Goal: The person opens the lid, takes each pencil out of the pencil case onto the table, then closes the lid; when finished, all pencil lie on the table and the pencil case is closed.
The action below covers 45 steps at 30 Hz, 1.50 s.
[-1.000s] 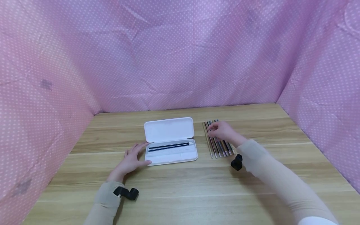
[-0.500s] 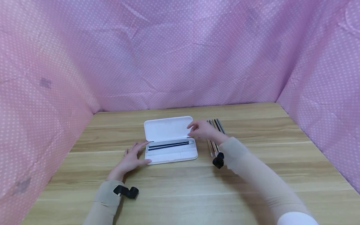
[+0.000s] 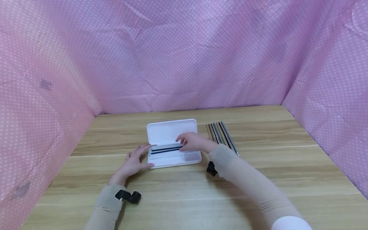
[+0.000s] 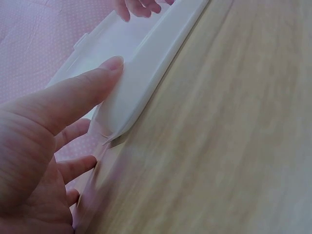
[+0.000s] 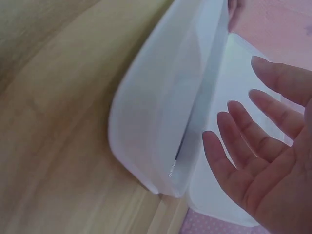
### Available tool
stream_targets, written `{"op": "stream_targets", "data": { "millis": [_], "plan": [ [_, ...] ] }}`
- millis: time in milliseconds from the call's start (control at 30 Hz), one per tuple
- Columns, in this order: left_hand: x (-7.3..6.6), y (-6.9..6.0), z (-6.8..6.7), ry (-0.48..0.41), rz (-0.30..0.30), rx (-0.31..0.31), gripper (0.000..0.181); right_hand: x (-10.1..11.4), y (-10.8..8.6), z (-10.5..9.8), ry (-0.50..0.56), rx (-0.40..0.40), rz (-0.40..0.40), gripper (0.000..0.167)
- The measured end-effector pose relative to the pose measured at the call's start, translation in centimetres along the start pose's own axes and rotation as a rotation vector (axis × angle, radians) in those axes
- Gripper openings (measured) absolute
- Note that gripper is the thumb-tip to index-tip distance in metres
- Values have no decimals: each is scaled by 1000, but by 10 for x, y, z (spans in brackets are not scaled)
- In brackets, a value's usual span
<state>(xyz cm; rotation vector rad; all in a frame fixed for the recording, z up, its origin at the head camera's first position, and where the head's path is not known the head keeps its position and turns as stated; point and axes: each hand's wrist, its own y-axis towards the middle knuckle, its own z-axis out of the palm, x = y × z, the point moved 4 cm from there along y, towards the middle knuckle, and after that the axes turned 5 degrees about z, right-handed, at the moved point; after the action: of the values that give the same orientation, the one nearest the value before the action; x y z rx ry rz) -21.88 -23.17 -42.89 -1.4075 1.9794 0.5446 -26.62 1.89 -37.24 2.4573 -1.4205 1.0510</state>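
White case [image 3: 162, 132] with left grip [image 3: 133, 164] spread at its edge and right grip [image 3: 194, 141], earlier at pencils [image 3: 218, 133], spread above.

Wrinkled pink fabric [image 3: 184, 64], white dots, on three sides. Light wood-grain tabletop [image 3: 178, 201] below. Fabric brighter at left.

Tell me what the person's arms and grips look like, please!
The left sleeve and right sleeve are long and beige, with a greyish-beige band at each wrist. A white piece of clothing shows farther up the right arm. Each wrist has a small black gadget: left gadget, right gadget. The left grip and right grip are bare hands, no gloves.
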Motion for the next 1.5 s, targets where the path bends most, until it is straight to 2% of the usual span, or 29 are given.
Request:
{"op": "stream_targets", "data": {
  "millis": [233, 367, 533, 667, 900, 1200, 1500],
  "plan": [
    [1, 0, -1, 2, 3, -2, 83, 4, 5, 14, -121, 27, -96, 35],
    [3, 0, 0, 1, 0, 4, 82, 3, 5, 19, -157, 35, -110, 31],
    [4, 1, 0, 0, 2, 7, 82, 1, 7, 22, -161, 30, -87, 29],
    [3, 1, 0, -3, 4, 8, 82, 0, 9, 24, -125, 44, -63, 29],
    [3, 1, -1, -8, 3, 2, 82, 1, 12, 26, -80, 95, -34, 31],
    [4, 3, -1, 10, -6, 10, 83, 1, 16, 24, -92, 126, 21, 35],
    [4, 1, 0, 9, -12, 13, 81, 2, 16, 25, -109, 113, 9, 30]
  ]
}}
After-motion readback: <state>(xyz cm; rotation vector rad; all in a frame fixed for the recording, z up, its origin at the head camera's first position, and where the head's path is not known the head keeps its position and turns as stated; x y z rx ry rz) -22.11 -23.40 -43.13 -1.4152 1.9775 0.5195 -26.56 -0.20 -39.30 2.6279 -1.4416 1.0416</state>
